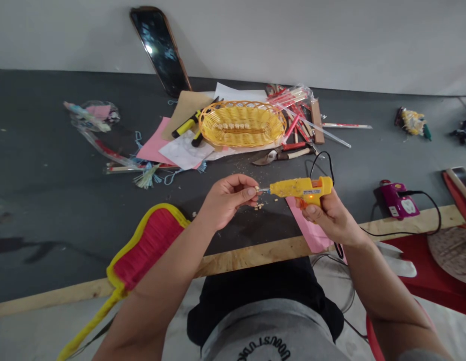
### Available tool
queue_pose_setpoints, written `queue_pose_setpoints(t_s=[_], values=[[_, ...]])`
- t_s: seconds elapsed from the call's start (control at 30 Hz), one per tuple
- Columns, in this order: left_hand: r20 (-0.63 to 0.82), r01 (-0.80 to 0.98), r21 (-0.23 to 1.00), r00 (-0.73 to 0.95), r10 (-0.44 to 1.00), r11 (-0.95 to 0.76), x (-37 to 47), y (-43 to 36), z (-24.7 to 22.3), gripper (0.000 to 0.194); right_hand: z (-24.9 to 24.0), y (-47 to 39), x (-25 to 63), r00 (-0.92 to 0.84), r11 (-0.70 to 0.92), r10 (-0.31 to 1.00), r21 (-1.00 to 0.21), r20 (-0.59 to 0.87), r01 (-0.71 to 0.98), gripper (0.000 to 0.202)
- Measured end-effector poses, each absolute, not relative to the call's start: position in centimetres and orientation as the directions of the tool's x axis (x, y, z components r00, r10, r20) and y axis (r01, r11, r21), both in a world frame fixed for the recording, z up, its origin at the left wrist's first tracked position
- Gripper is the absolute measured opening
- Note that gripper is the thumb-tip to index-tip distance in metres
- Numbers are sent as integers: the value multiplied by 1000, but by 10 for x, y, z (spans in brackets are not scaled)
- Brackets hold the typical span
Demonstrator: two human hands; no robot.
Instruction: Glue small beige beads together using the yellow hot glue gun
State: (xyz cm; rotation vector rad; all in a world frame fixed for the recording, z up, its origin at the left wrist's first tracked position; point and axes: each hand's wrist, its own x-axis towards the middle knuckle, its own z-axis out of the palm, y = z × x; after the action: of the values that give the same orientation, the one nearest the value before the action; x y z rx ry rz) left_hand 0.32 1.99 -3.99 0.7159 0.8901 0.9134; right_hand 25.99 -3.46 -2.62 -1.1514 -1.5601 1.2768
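Over table (48, 175), glue gun (301, 187) crosswise, leftward

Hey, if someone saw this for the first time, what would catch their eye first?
Probably the bright yellow glue gun in the right hand, pointing at the left hand, which pinches a small pale piece. Beyond them, a yellow woven basket stands out on the dark table. A red, yellow-edged paddle shape lies across the near edge, on the left.
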Motion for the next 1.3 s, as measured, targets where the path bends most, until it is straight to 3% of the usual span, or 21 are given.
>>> queue_pose_setpoints(t_s=[0.47,1.3], values=[[-333,-351,825,328,884,442,3,20,-39,34,-34,-34,264,-350,92,936,-989,45,119,23],[-315,-361,829,332,889,428,3,20,-40,32,-34,-34,264,-340,82,940,-988,32,134,27]])
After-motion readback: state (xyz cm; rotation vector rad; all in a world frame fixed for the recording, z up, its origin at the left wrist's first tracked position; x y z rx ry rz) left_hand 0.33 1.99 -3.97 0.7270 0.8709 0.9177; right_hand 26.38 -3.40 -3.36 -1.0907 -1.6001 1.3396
